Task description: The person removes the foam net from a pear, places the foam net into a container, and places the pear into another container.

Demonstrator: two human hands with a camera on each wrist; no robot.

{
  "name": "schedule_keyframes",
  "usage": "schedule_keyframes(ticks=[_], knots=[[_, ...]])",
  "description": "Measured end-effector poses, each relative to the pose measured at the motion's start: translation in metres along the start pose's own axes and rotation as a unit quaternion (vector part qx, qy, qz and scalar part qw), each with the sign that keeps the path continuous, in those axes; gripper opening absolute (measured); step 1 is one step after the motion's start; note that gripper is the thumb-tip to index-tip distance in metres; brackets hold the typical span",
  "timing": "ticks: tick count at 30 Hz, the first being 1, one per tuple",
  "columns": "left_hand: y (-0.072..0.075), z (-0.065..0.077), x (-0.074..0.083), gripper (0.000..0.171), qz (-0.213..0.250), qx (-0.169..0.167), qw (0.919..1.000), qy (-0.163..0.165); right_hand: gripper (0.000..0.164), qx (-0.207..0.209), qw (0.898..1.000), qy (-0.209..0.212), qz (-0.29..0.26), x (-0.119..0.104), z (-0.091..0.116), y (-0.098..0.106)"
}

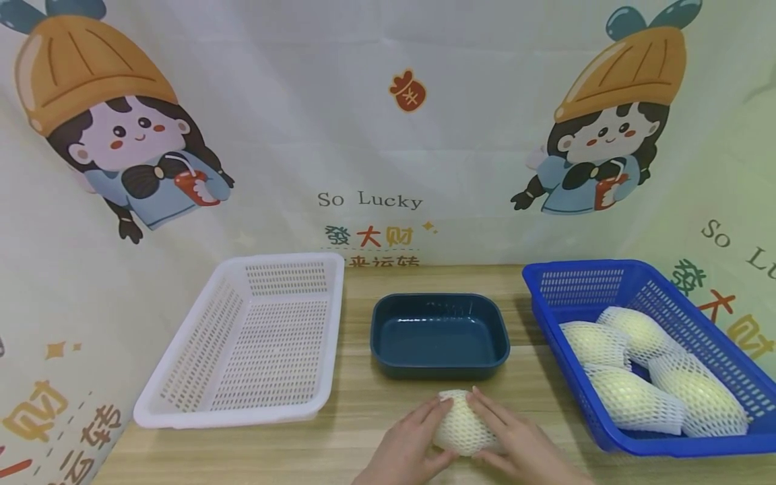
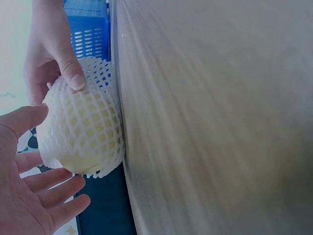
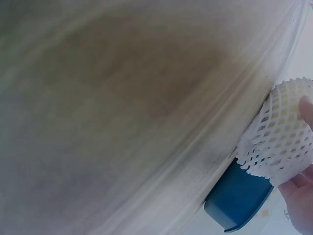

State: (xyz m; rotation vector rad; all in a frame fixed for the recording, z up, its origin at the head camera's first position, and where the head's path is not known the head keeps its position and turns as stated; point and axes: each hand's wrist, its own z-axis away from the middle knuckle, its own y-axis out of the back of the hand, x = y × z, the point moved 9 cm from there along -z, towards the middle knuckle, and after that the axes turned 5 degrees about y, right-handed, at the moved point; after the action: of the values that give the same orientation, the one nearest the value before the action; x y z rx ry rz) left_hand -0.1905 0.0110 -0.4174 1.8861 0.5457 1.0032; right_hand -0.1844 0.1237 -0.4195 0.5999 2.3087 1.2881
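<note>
Fruit in netting sits between left grip and right grip.

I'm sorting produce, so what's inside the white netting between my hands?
Inside the white foam mesh sleeve is a rounded, pale yellow fruit, visible through the holes and bare at one end. The mesh and your fingers cover the rest.

Pale-yellow fruit — white net sleeve, dark teal dish

Pale cartoon-printed cloth hangs behind the wood-grained tabletop
</note>
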Motion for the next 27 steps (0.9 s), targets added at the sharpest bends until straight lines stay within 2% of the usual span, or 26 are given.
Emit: schedule_keyframes(ticks=[3, 9, 17, 24, 27], knots=[[0.0, 0.0, -0.002, 0.06, 0.006, -0.004, 1.0, 0.004, 0.068, 0.014, 1.0, 0.009, 0.004, -0.002, 0.0, 0.003], [0.003, 0.001, -0.014, 0.055, 0.034, -0.004, 0.9989, 0.033, 0.056, 0.034, 0.999, 0.032, 0.02, -0.007, 0.001, 0.008], [0.002, 0.0, -0.019, 0.044, 0.034, -0.006, 0.9987, 0.037, 0.043, 0.1, 0.991, 0.087, 0.026, -0.013, 0.004, 0.018], [0.007, 0.0, -0.013, 0.036, 0.025, 0.031, 0.9992, 0.008, 0.043, 0.081, 0.992, 0.099, 0.014, -0.014, 0.005, 0.016], [0.008, 0.0, -0.01, 0.035, 0.021, 0.036, 0.9991, -0.005, 0.044, 0.072, 0.992, 0.108, 0.012, -0.015, 0.006, 0.014]])
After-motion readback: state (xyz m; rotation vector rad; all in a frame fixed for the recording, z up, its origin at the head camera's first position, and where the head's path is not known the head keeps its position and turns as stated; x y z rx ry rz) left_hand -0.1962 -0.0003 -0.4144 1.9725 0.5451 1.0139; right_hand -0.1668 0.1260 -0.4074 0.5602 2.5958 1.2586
